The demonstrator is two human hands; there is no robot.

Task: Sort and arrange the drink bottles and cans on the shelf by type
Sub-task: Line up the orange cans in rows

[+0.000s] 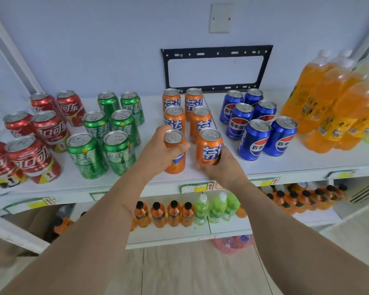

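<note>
Your left hand (pixel 165 146) gripped one upright orange aluminium can (pixel 175 152), your right hand (pixel 218 167) held its blue-lettered twin (pixel 209 146), both on the white shelf (pixel 136 184).

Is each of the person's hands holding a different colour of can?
No, the left hand and the right hand each grip an orange can.

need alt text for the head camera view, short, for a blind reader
Two hands each hold an orange can, left hand and right hand, at the front of a white shelf where red, green, orange and blue cans stand grouped by colour.
</note>
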